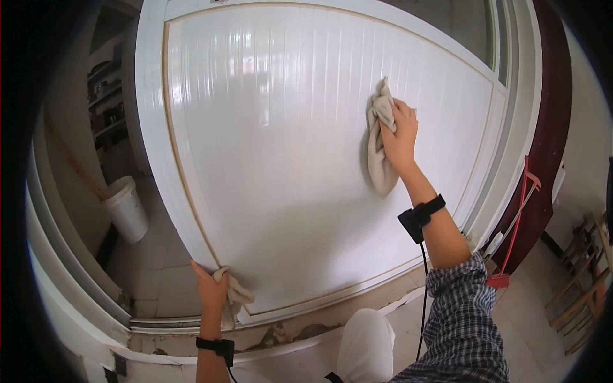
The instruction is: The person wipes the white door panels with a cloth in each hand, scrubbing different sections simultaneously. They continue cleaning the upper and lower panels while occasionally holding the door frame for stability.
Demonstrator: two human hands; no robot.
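A glossy white sliding door panel (287,147) with thin brown trim lines fills the middle of the view. High on its right half, my right hand (401,137) presses a bunched beige cloth (382,175) to the surface, fingers closed on it. Part of that cloth hangs below the hand. Down at the door's lower left corner, my left hand (212,287) grips a second beige cloth (237,292) against the frame edge, with the thumb side at the door's edge. Black straps with small boxes and cables sit on both my forearms.
Left of the door, a white bucket (128,209) stands in the doorway, with shelves (105,96) behind it. A red broom (499,279) leans at the right beside a dark red panel (550,115). Wooden stools (584,274) stand far right. The floor track (166,323) runs below.
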